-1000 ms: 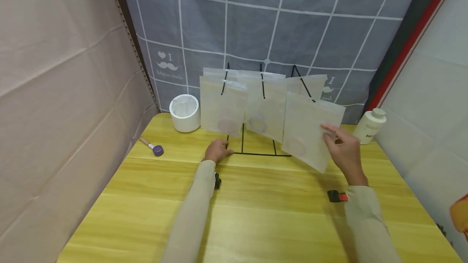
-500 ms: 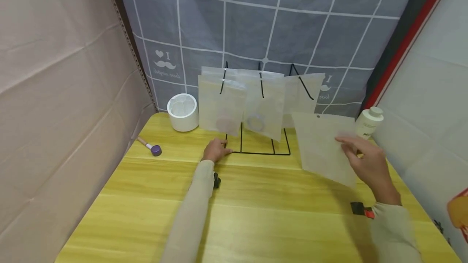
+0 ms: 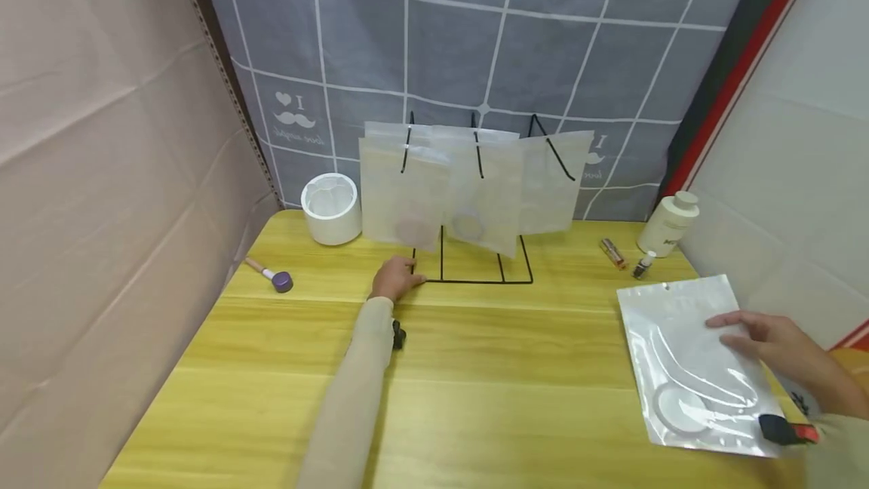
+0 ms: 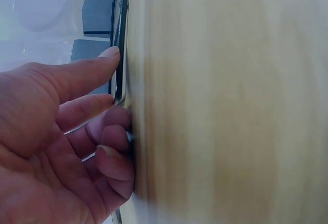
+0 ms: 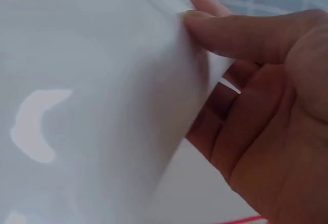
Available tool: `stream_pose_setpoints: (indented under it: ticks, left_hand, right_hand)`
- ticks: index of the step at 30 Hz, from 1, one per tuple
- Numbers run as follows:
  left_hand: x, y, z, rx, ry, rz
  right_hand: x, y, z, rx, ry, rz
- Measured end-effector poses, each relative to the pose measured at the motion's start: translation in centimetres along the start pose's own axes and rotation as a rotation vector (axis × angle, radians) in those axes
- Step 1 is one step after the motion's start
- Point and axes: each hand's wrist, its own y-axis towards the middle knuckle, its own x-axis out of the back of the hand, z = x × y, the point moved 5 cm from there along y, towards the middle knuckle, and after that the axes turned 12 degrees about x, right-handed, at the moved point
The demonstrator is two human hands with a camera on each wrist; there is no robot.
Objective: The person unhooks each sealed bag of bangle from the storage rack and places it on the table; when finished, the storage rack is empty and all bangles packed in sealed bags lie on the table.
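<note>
My right hand [image 3: 787, 349] pinches the right edge of a flat white plastic pouch [image 3: 686, 338] between thumb and fingers, over the table's right side. A ring-shaped outline shows near the pouch's lower end. In the right wrist view the pouch [image 5: 92, 96] is blurred and hides some fingertips. A black wire display rack [image 3: 482, 281] stands at the back with similar pouches [image 3: 407, 195] hanging from its hooks. My left hand [image 3: 394, 278] holds the rack's front left corner. Its thumb lies on the wire [image 4: 121, 44] in the left wrist view, fingers curled beside it.
A white cup-like container [image 3: 331, 210] stands left of the rack, with a purple-ended brush-like item [image 3: 281, 281] nearer the left edge. At the back right are a white bottle [image 3: 668, 223], a small tube [image 3: 613, 253] and a small vial [image 3: 643, 264].
My right hand has taken the front pouch off the rack's right hook and carried it right and toward me. The tube and vial have come into view. My left hand stays at the rack's corner.
</note>
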Motion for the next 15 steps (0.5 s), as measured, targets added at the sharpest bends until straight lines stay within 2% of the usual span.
stream_pose_setpoints:
  ticks: [5,7,10,15]
  left_hand:
    - [0.2,0.2,0.2,0.013,-0.009,-0.005]
    - [0.2,0.2,0.2,0.016,-0.014,-0.002]
    - [0.1,0.1,0.2,0.018,-0.008,-0.002]
    - [0.1,-0.1,0.1,0.02,0.013,-0.008]
  right_hand:
    - [-2.3,-0.4,-5.3,-0.079,0.035,0.176]
    - [-3.2,-0.5,-6.9,-0.122,0.047,0.21]
    - [-4.0,-0.5,-8.4,-0.139,0.007,0.209]
    - [-4.1,-0.5,-9.6,-0.107,-0.049,0.119]
